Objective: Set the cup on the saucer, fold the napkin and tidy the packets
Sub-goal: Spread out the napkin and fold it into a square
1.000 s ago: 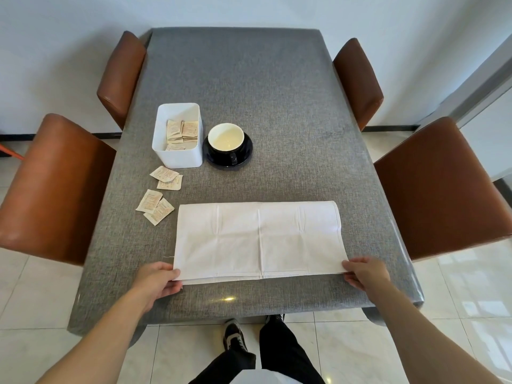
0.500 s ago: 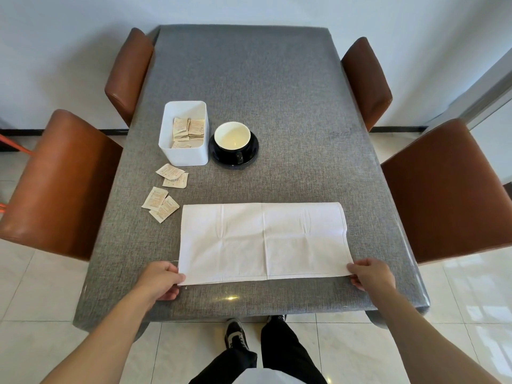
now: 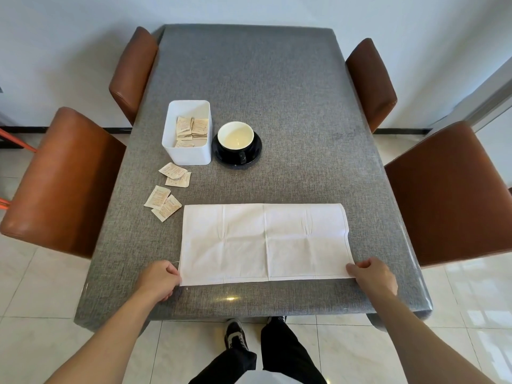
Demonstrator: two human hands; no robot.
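A white napkin (image 3: pixel 264 243) lies flat on the grey table, folded into a wide rectangle near the front edge. My left hand (image 3: pixel 159 279) pinches its near left corner and my right hand (image 3: pixel 372 275) pinches its near right corner. A black cup with a cream inside (image 3: pixel 235 135) stands on a black saucer (image 3: pixel 253 155), its handle towards me. Left of it a white box (image 3: pixel 188 153) holds several beige packets (image 3: pixel 192 128). Several more loose packets (image 3: pixel 167 192) lie on the cloth between the box and the napkin's far left corner.
The grey table (image 3: pixel 277 92) has brown chairs on both sides: two on the left (image 3: pixel 61 184) and two on the right (image 3: pixel 448 189). A white wall rises behind. My legs and shoes stand on the tiled floor below the front edge.
Both hands have stayed at the napkin's near corners. The view has shifted slightly; the napkin, cup, box and packets have not moved.
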